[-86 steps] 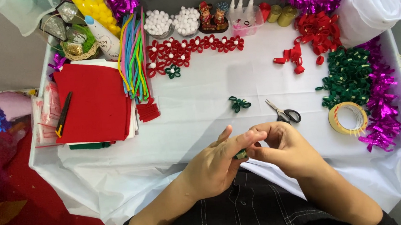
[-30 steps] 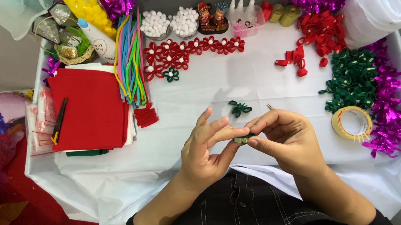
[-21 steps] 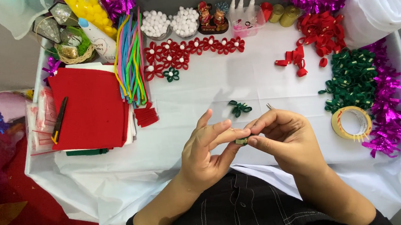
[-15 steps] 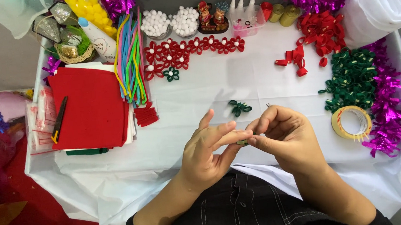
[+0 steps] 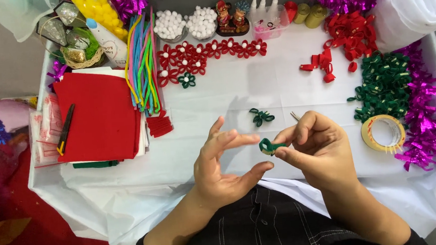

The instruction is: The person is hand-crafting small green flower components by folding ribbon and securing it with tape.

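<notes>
My right hand (image 5: 319,148) pinches a small green felt loop (image 5: 266,145) between thumb and forefinger, just above the table's near edge. My left hand (image 5: 221,168) is spread beside it, fingers apart, its index fingertip close to the loop and its thumb just below it. A finished green looped piece (image 5: 261,116) lies on the white cloth a little beyond the hands. Scissors are mostly hidden behind my right hand, only the tips (image 5: 295,115) showing.
Red felt sheets (image 5: 97,115) with a black cutter (image 5: 66,129) lie left. Colourful pipe cleaners (image 5: 141,66), red felt flowers (image 5: 203,54), pompom bowls (image 5: 185,23) at the back. Green loops pile (image 5: 384,82), red loops (image 5: 347,34), tape roll (image 5: 383,132), magenta tinsel (image 5: 422,118), white fabric roll (image 5: 409,4) right.
My left hand has let go of the green loop and spread its fingers. My right hand keeps the loop pinched. Both hands sit slightly further from the near edge than 2.9 s ago.
</notes>
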